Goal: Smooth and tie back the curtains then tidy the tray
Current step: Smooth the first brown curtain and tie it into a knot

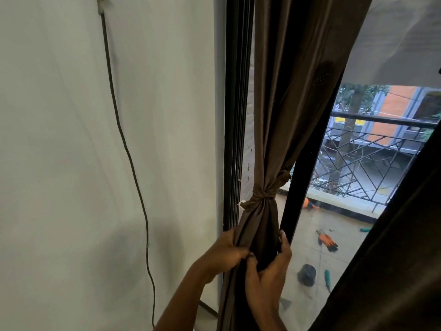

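White wall with a thin cable runs up to the dark window frame, where the brown curtain hangs gathered by a knotted tie. Just below that knot, our left hand and right hand both curl their fingers round the bunched folds. If we tug down too hard, we judge the knot could slip or come loose, and the cloth would spill across the glass. No tray is in sight.
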